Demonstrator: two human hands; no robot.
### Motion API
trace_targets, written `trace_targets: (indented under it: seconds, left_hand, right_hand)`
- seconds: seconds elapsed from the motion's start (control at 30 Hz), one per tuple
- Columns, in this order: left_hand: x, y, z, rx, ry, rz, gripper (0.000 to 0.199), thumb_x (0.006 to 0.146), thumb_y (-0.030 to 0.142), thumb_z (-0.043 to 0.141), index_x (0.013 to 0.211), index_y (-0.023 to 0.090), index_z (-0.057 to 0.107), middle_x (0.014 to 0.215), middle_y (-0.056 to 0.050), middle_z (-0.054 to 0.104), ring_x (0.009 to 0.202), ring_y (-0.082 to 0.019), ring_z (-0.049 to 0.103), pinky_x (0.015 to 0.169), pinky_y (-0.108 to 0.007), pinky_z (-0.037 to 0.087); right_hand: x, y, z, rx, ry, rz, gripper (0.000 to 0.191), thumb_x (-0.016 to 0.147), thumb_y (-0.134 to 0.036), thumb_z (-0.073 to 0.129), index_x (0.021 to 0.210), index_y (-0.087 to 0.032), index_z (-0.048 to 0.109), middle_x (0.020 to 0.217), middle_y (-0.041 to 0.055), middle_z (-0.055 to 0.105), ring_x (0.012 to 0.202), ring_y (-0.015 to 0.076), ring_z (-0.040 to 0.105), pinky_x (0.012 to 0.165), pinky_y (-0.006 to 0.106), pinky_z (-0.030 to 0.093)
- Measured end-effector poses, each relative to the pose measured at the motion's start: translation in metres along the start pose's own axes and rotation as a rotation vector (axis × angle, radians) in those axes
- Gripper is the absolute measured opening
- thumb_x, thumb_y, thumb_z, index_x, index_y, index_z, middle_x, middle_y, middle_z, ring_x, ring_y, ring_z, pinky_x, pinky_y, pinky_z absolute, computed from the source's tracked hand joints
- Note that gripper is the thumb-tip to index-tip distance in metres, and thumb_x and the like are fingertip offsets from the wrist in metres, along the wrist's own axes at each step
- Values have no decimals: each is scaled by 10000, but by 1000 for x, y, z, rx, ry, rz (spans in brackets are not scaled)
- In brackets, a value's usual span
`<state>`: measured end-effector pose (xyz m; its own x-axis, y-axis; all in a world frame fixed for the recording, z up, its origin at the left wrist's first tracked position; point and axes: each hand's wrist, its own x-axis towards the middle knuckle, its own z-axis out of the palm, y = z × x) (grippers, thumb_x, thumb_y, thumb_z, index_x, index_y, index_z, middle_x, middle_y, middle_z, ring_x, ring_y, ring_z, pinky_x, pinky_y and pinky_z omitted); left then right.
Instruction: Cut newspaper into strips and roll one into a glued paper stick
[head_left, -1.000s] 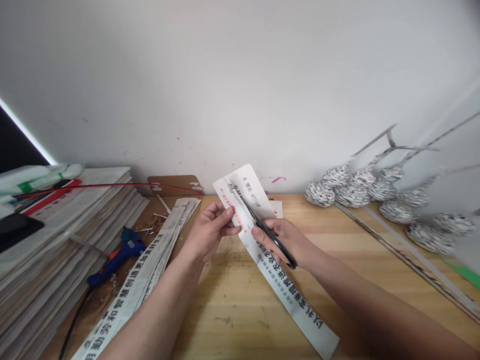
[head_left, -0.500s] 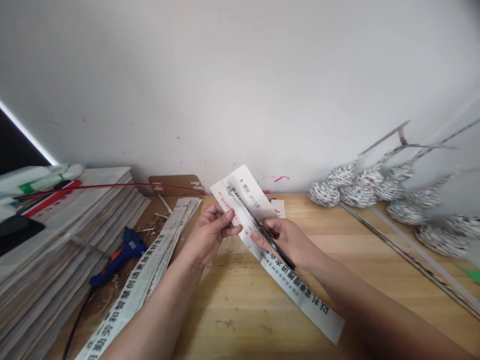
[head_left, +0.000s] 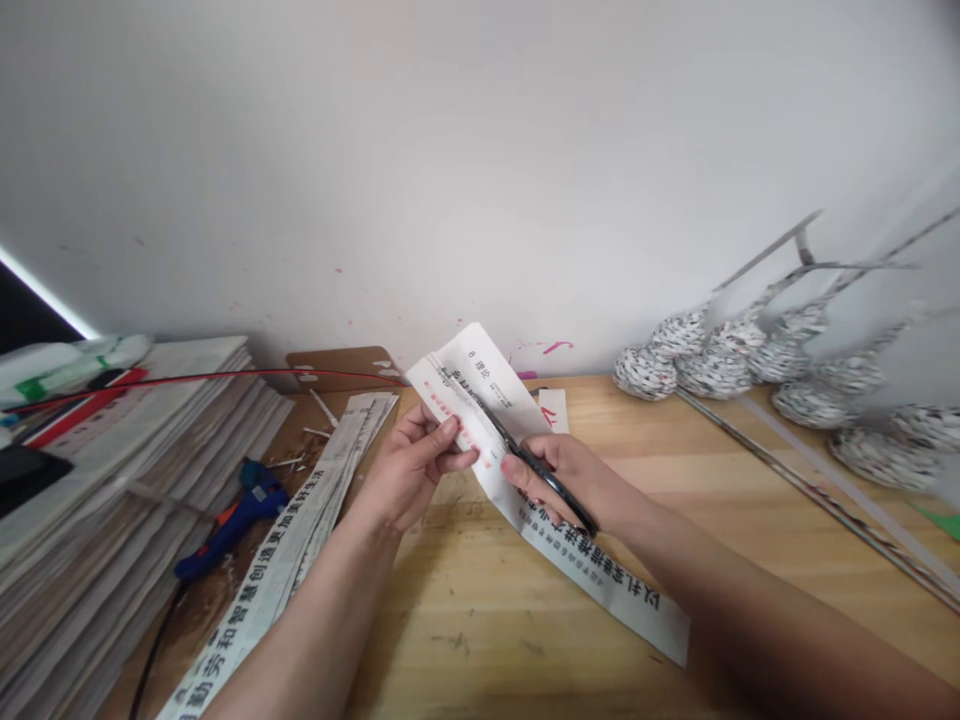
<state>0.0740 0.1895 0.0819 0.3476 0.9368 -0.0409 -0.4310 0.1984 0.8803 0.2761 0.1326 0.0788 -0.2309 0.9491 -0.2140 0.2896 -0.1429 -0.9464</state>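
Note:
My left hand (head_left: 420, 462) pinches the left edge of a printed newspaper strip (head_left: 487, 365) between thumb and fingers. The strip is held up above the table, and its long tail hangs down to the lower right. Black-handled scissors (head_left: 551, 478) are in my right hand (head_left: 574, 475), fingers wrapped round the handles. Their blades lie along the paper, pointing up and left, near a line of print. The exact position of the cut is hard to make out, and my fingers hide part of the handles.
On the left are a tall newspaper stack (head_left: 172, 460), a blue glue gun (head_left: 232, 520) and cut paper strips (head_left: 289, 540). Several woven paper gourd shapes (head_left: 716, 370) stand at right by the wall. A long thin rod (head_left: 810, 490) lies on the wooden table (head_left: 480, 640).
The view has shifted slightly. The scissors' handles look a little more spread, while both hands keep their grip on paper and scissors.

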Motion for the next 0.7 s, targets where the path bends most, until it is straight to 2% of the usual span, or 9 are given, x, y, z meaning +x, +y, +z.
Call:
trace_targets:
  seconds: [0.13, 0.37, 0.6, 0.7]
  left_hand:
    - [1, -1, -1, 12, -7, 1, 262, 705, 211, 841, 906, 139, 689, 828, -13, 711, 694, -112, 688, 649, -217, 633]
    - [-2, -1, -1, 22, 0, 14, 309, 691, 217, 850, 946, 157, 686, 830, -2, 696, 703, -113, 685, 647, -222, 635]
    - [-4, -2, 1, -8, 13, 11, 324, 690, 198, 849, 966, 172, 680, 860, 7, 696, 714, -104, 679, 648, -216, 636]
    - [-5, -4, 3, -14, 11, -14, 324, 699, 194, 841, 977, 170, 676, 876, 2, 701, 727, -109, 687, 649, -210, 633]
  right_hand:
    - [-2, -5, -2, -59, 49, -2, 513, 741, -617, 717, 635, -211, 423, 481, -73, 441, 391, 70, 387, 386, 221, 256]
    - [-3, -3, -6, -16, -76, 17, 525, 796, -678, 619, 636, -201, 470, 502, -52, 489, 386, 66, 380, 389, 226, 286]
    - [-2, 0, -4, -40, -25, 20, 463, 781, -623, 667, 691, -207, 485, 545, -44, 494, 421, 85, 405, 386, 236, 253]
    - [-3, -5, -3, -91, 15, -22, 427, 786, -587, 681, 711, -202, 513, 565, -42, 489, 461, 93, 415, 416, 237, 258]
